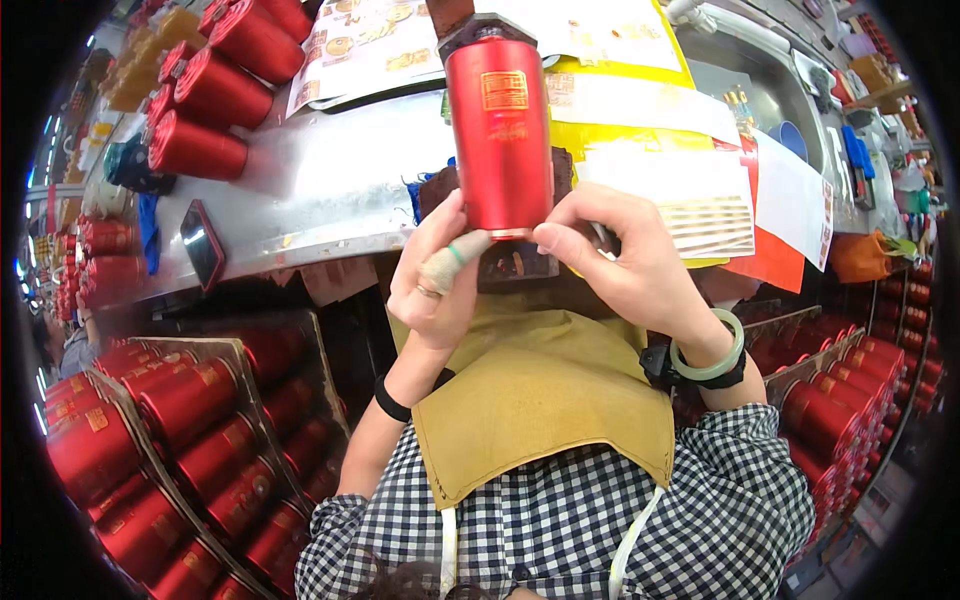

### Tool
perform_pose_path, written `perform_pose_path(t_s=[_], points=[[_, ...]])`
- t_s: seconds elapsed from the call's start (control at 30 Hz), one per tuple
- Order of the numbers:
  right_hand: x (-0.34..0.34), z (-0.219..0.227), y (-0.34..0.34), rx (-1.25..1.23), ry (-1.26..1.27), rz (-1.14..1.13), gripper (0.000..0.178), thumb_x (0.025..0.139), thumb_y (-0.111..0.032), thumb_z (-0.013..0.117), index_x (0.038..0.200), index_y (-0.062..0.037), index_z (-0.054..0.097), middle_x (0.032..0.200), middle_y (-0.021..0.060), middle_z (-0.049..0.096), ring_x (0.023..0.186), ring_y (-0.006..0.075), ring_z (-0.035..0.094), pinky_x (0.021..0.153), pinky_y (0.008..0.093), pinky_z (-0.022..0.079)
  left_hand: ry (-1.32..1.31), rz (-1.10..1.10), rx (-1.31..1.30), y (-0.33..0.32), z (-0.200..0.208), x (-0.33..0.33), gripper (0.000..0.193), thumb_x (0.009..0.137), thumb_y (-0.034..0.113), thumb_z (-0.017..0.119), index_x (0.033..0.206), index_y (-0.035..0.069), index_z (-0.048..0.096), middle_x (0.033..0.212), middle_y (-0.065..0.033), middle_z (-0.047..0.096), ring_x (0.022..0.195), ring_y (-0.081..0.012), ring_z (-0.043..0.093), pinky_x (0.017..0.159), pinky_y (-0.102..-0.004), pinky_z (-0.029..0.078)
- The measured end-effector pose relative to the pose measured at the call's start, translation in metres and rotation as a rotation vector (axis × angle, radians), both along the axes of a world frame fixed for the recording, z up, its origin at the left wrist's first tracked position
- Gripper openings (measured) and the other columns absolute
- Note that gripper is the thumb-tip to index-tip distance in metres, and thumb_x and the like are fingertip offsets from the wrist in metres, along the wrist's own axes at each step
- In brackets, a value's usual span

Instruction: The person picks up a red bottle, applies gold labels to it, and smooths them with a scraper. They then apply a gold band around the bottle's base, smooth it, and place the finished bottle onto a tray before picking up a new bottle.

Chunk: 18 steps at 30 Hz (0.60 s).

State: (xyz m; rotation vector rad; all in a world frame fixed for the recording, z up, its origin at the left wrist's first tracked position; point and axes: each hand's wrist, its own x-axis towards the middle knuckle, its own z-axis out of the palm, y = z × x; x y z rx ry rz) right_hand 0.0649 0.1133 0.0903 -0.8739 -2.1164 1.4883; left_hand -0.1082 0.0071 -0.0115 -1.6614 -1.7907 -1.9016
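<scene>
A red metallic bottle (503, 140) with gold square printing lies at the middle of the bench, its base toward me. A dark angular collar (488, 30) surrounds its far end. My left hand (438, 275) grips the bottle at the left of its base; one finger has a pale wrap with a green band. At the right of the base rim, my right hand (625, 255) pinches thumb and forefinger together, touching the edge. Anything thin between those fingertips is hidden. On the right wrist are a pale green bangle (722, 350) and a dark band.
Several red bottles (215, 90) lie at the bench's far left. A phone (203, 245) sits near its front edge. Striped white label sheets (700, 215) lie to the right on yellow material. Divided crates of red bottles (240, 350) flank me; an ochre apron (540, 400) covers my lap.
</scene>
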Motion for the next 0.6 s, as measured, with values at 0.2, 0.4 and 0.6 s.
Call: perform_pose_path(t_s=[0.2,0.4,0.6], points=[[0.007,0.02,-0.002,0.046,-0.035,-0.026,0.012,0.094,-0.013,0.072,0.092,-0.0009,0.072,0.081,0.0067,0.068,0.07,0.0155,0.059,0.065,0.0301,0.045,-0.015,0.009,0.035,-0.001,0.003,0.001,0.03,0.073,-0.012,0.085,0.102,-0.005,0.078,0.126,-0.0199,0.071,0.112,-0.0294,0.071,0.091,-0.0367,0.063],[0.008,0.022,-0.005,0.097,0.053,0.003,0.01,0.094,-0.009,0.073,0.089,-0.0006,0.071,0.081,0.005,0.067,0.07,0.0126,0.057,0.063,0.0279,0.043,-0.181,-0.021,-0.02,-0.007,0.001,-0.002,0.026,0.074,-0.013,0.084,0.099,-0.007,0.078,0.124,-0.0205,0.072,0.11,-0.0281,0.072,0.096,-0.0375,0.062],[0.013,0.032,-0.006,0.132,0.119,0.036,0.009,0.093,-0.007,0.073,0.087,0.0001,0.07,0.079,0.0054,0.064,0.069,0.0139,0.056,0.063,0.0289,0.043,-0.179,-0.018,-0.032,-0.006,-0.002,-0.002,0.031,0.073,-0.015,0.084,0.102,-0.009,0.077,0.122,-0.0213,0.072,0.11,-0.0296,0.072,0.096,-0.0374,0.061]])
